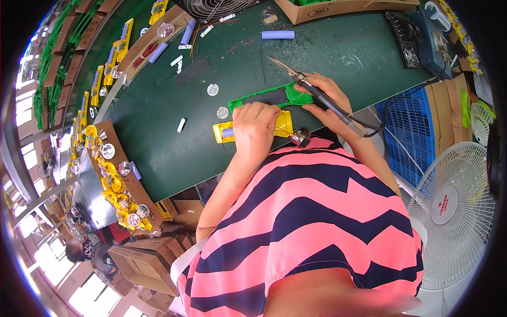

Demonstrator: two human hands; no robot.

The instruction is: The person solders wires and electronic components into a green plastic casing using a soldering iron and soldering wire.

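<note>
Working on a green casing (296, 95) near the close edge of the surface (338, 47), the person appears to be partway through. This casing lies open with its hollow side up and a dark strip (272, 98) along its inside; no cell or lamp shows in it, so fitting out probably remains, though the fingers hide some of it. Nearer the body, a yellow casing (285, 123) seems further along: a blue cell (227, 132) sits in its left part, and a lamp (301, 137) rests at its right end, by thin wires whose joints are too small to make out. A loose cell (278, 35), a connector (181, 124) and two round discs (213, 89) lie apart, seemingly unused. The left hand (256, 128) is half curled, fingers close together over the green casing's near rim and hiding the middle of the yellow one; whether it pinches anything cannot be told. The right hand (338, 96) holds an iron (328, 101), the handle lying across it and the tip pointing clear of both casings, while thumb and fingertips stand apart around the green casing's right end, their firmness there unclear.
</note>
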